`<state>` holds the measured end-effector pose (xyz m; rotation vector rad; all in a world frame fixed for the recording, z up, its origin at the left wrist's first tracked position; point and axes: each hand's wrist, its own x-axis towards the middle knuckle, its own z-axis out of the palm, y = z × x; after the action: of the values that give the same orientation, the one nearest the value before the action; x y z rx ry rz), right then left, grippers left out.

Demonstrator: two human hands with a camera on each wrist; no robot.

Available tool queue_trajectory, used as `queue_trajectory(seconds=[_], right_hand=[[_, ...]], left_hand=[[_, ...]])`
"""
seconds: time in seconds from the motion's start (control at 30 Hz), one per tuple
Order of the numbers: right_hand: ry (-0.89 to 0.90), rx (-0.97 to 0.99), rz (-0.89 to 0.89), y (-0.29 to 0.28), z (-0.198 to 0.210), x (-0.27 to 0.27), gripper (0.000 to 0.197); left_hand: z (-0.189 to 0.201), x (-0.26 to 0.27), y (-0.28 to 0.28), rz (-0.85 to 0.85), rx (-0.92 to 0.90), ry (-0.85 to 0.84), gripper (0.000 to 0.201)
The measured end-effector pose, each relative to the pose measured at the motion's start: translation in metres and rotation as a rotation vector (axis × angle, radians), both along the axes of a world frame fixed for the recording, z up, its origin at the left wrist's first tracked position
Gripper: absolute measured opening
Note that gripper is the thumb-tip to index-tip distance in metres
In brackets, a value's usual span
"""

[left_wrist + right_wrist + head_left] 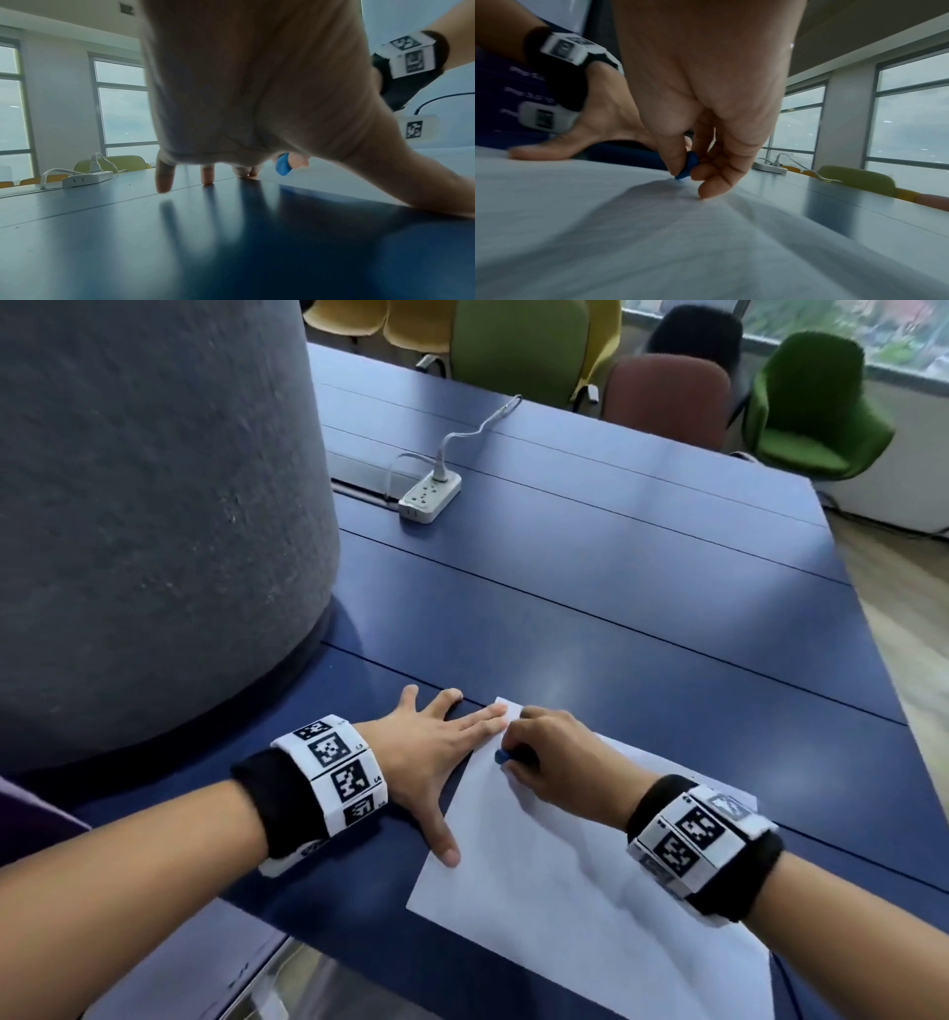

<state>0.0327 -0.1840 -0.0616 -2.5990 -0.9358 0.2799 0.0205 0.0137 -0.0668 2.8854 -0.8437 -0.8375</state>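
Note:
A white sheet of paper (554, 875) lies on the dark blue table (642, 618) in front of me. My left hand (436, 752) lies flat with fingers spread, index fingertip and thumb pressing the sheet's left edge. My right hand (539, 752) pinches a small blue piece (500, 756), perhaps a crayon or eraser, and holds its tip against the paper near the far corner. In the right wrist view the blue piece (686, 165) sits between thumb and fingers, touching the paper (603, 223). The left wrist view shows the blue piece (282, 164) beyond my spread fingers (164, 176).
A thick grey round column (144, 505) rises from the table at the left. A white power strip (430, 495) with a plugged cable lies further back. Green, yellow and brown chairs (811, 413) stand beyond the far edge. The table's right edge drops to a wooden floor.

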Motion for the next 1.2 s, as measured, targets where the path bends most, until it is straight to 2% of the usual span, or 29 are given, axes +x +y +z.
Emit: queue_trajectory(seconds=[0.1, 0.27, 0.4, 0.57, 0.73, 0.9, 1.07, 1.2], right_hand=[[0.006, 0.032, 0.048, 0.007, 0.004, -0.005, 0.013], [-0.022, 0.051, -0.104, 0.006, 0.001, 0.010, 0.014], [0.046, 0.027, 0.024, 0.006, 0.005, -0.007, 0.011], [-0.016, -0.017, -0.114, 0.005, 0.008, 0.017, 0.009], [0.077, 0.013, 0.084, 0.006, 0.009, -0.015, 0.005], [0.005, -0.010, -0.070, 0.006, 0.009, 0.005, 0.010], [0.099, -0.037, 0.138, 0.008, 0.008, -0.024, 0.007], [0.068, 0.037, 0.002, 0.008, 0.012, -0.006, 0.008]], left_hand=[[-0.003, 0.000, 0.001, 0.016, -0.034, 0.040, 0.146], [0.002, -0.002, -0.001, 0.050, -0.032, 0.095, 0.149], [0.005, -0.003, -0.001, 0.051, -0.025, 0.105, 0.148], [0.006, -0.004, -0.001, 0.041, -0.003, 0.083, 0.149], [0.004, -0.001, 0.000, 0.032, -0.001, 0.084, 0.147], [0.005, -0.002, -0.001, 0.028, 0.010, 0.094, 0.147], [0.005, -0.003, -0.001, 0.041, 0.026, 0.095, 0.146], [0.004, -0.002, -0.001, 0.047, 0.003, 0.097, 0.147]])
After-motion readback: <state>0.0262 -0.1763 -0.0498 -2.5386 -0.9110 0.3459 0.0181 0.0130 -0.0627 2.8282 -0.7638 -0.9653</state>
